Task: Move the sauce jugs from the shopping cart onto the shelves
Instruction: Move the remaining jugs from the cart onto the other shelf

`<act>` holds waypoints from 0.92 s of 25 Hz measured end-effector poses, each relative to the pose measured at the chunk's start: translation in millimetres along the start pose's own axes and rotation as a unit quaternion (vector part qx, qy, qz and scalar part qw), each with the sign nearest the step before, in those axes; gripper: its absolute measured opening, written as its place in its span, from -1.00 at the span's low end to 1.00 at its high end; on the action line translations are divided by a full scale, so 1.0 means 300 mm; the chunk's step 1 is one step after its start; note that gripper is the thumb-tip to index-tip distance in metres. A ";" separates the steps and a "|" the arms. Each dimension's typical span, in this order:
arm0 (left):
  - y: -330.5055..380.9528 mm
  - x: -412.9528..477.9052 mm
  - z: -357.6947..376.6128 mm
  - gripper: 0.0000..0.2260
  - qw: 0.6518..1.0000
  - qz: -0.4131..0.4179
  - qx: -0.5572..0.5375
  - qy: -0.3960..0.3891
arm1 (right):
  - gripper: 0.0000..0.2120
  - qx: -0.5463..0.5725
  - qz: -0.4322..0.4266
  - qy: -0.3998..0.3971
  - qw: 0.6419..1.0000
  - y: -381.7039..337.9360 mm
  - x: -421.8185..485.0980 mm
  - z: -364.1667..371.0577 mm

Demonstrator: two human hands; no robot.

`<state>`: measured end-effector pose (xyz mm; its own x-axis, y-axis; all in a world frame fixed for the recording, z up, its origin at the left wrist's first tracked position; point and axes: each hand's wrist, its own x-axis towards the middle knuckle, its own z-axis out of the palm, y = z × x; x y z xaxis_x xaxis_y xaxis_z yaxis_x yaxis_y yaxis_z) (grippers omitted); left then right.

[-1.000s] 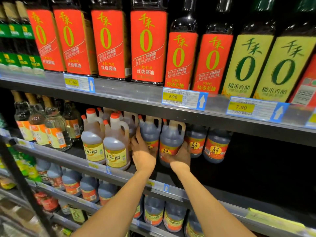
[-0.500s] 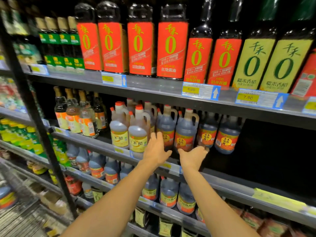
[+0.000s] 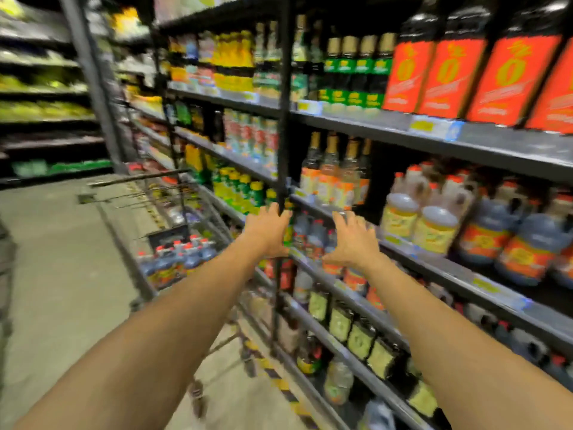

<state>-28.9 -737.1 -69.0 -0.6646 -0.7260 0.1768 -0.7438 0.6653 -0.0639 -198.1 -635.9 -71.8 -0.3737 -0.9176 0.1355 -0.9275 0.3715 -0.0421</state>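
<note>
Supermarket shelves [image 3: 465, 144] packed with bottles run along the right side of an aisle, and a black upright post [image 3: 283, 135] divides two bays of them. Left of that post, out on the aisle floor [image 3: 62, 243], stands the wire shopping cart [image 3: 145, 181], with a cluster of red-capped sauce jugs [image 3: 183, 259] sitting in its basket. Right of the post, on the middle shelf, stand pale jugs with yellow labels [image 3: 418, 225] and, further right again, dark jugs with orange labels [image 3: 527, 243]; one shelf above these is a row of tall bottles with red labels [image 3: 449, 76]. Both bare arms reach forward. The left hand [image 3: 269, 231] is in front of the post's lower part, fingers spread and holding nothing (whether the fingertips touch the post is lost in the motion blur). The right hand [image 3: 353, 240] is just right of the post, level with the left, fingers likewise splayed and empty, in front of small bottles at the shelf edge.
</note>
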 end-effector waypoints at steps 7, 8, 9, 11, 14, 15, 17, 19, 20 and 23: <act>-0.639 -0.266 -0.017 -0.16 0.982 -0.183 0.030 -0.030 | 0.04 0.007 -0.167 -0.039 0.985 -0.630 0.177 0.029; -0.698 -0.284 -0.002 -0.15 0.979 -0.201 0.028 -0.036 | 0.02 0.016 -0.180 -0.044 0.983 -0.691 0.200 0.049; -0.758 -0.296 0.018 -0.15 0.976 -0.215 0.024 -0.039 | 0.01 0.023 -0.192 -0.051 0.980 -0.747 0.228 0.072; -0.869 -0.298 0.059 -0.19 0.970 -0.238 0.019 -0.036 | -0.02 0.037 -0.210 -0.066 0.975 -0.837 0.310 0.133; -1.014 -0.243 0.117 -0.20 0.963 -0.265 0.028 -0.045 | -0.05 0.049 -0.211 -0.087 0.972 -0.918 0.475 0.248; -1.057 -0.212 0.139 -0.19 0.960 -0.272 0.032 -0.053 | -0.06 0.057 -0.205 -0.094 0.973 -0.933 0.533 0.289; -1.134 -0.136 0.194 -0.20 0.956 -0.281 0.029 -0.074 | -0.04 0.071 -0.193 -0.121 0.971 -0.958 0.658 0.374; -1.190 -0.071 0.263 -0.20 0.954 -0.284 0.026 -0.095 | -0.02 0.081 -0.174 -0.159 0.969 -0.972 0.747 0.459; -1.217 -0.040 0.304 -0.19 0.953 -0.284 0.022 -0.102 | -0.03 0.087 -0.164 -0.174 0.967 -0.976 0.787 0.502; -1.300 0.034 0.446 -0.22 0.950 -0.278 -0.030 -0.139 | -0.06 0.110 -0.141 -0.204 0.963 -1.009 0.901 0.642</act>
<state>244.8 -1027.3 -173.6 -0.1693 -0.9804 -0.1006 -0.9856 0.1681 0.0205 -20.5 -1023.6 -213.2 -0.0395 -0.9733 -0.2260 -0.9558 0.1027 -0.2755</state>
